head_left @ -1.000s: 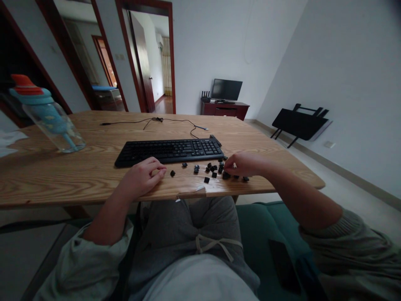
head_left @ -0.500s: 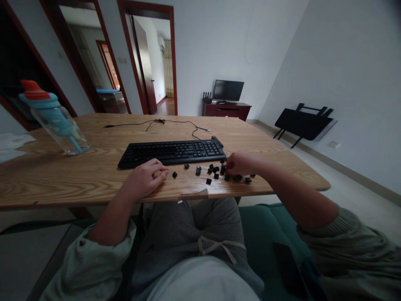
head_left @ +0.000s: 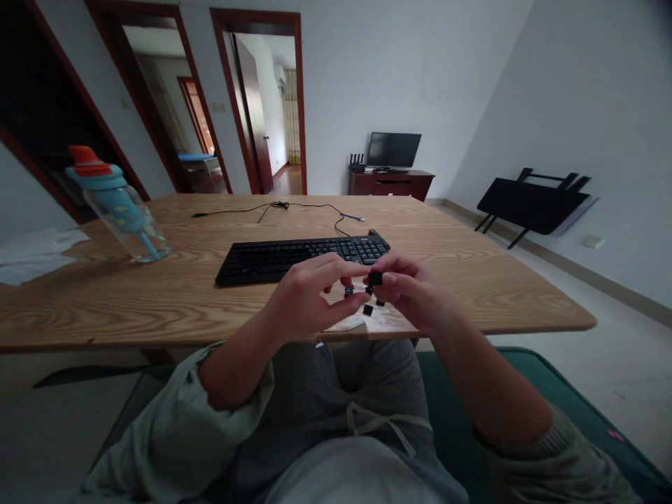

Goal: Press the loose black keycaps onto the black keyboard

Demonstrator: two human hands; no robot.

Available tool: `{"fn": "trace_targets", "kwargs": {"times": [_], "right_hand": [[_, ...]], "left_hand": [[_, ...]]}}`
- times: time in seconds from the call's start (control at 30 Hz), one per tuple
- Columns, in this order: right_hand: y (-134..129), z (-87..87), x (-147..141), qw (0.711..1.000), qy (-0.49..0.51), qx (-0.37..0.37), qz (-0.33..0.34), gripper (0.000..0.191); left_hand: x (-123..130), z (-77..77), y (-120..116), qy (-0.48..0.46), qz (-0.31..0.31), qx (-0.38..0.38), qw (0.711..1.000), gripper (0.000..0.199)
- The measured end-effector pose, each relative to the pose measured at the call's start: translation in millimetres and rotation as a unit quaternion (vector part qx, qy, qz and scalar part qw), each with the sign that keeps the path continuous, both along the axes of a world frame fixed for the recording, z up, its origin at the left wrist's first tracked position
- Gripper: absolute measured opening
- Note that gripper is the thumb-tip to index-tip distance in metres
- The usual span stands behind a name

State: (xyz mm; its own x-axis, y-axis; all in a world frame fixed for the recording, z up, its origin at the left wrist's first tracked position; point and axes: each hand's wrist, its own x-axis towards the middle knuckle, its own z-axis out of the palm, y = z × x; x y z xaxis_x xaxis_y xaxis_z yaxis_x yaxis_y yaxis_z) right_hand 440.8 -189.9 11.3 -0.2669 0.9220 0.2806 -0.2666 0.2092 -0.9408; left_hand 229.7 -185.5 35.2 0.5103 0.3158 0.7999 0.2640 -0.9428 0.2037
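Note:
Between the thumb and fingers of my right hand [head_left: 412, 290] a small black keycap [head_left: 374, 278] is pinched, held up over the near side of the table. My left hand [head_left: 320, 290] comes in from the left, thumb and fingers apart, its index fingertip close to the keycap; whether it touches I cannot tell. Below and between the hands lie several loose keycaps [head_left: 368, 310], partly hidden by my fingers. Just behind my hands stretches a black keyboard [head_left: 262, 262], its right part partly covered by them.
A clear bottle with a blue and red lid [head_left: 123, 210] stands at the left beside white tissue [head_left: 36, 252]. The keyboard's cable [head_left: 309, 205] runs along the back of the wooden table [head_left: 472, 294]. Close to my lap is the table's front edge.
My right hand has lifted a keycap from the loose pile. My left hand has risen off the table and moved right towards it. The view has shifted slightly.

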Motion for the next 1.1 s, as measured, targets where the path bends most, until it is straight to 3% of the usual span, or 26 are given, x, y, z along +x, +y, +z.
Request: {"fn": "trace_targets", "kwargs": {"times": [0.13,0.33,0.47,0.7,0.8,0.93,1.0,1.1], "right_hand": [[0,-6.5,-15,0.998,0.049,-0.023,-0.011,0.027],[-3,-34.0,-40,0.993,0.093,-0.023,-0.072,0.028],[-13,-51.2,-59,0.994,0.045,-0.003,-0.104,0.027],[-26,-60.2,-76,0.98,-0.095,0.119,-0.129,0.019],[-27,-64.5,-78,0.95,-0.139,0.199,-0.195,0.012],[-25,-68.6,-80,0.861,-0.196,0.369,-0.29,0.016],[-23,-69.2,-83,0.836,-0.205,0.413,-0.299,0.02],[-22,-67.8,-86,0.832,-0.198,0.424,-0.298,0.023]], "left_hand": [[8,9.3,7,0.013,-0.005,0.026,1.0,0.016],[-9,-7.7,9,0.078,0.053,0.04,0.995,0.017],[-30,-21.2,1,0.117,0.072,0.028,0.99,0.019],[-53,-35.1,-16,0.081,0.028,-0.081,0.993,0.015],[-52,-42.6,-20,0.001,0.049,-0.213,0.976,0.025],[-44,-53.1,-15,-0.121,0.032,-0.441,0.889,0.035],[-40,-56.9,-14,-0.143,0.014,-0.47,0.871,0.039],[-38,-57.6,-15,-0.155,0.014,-0.452,0.878,0.039]]}}
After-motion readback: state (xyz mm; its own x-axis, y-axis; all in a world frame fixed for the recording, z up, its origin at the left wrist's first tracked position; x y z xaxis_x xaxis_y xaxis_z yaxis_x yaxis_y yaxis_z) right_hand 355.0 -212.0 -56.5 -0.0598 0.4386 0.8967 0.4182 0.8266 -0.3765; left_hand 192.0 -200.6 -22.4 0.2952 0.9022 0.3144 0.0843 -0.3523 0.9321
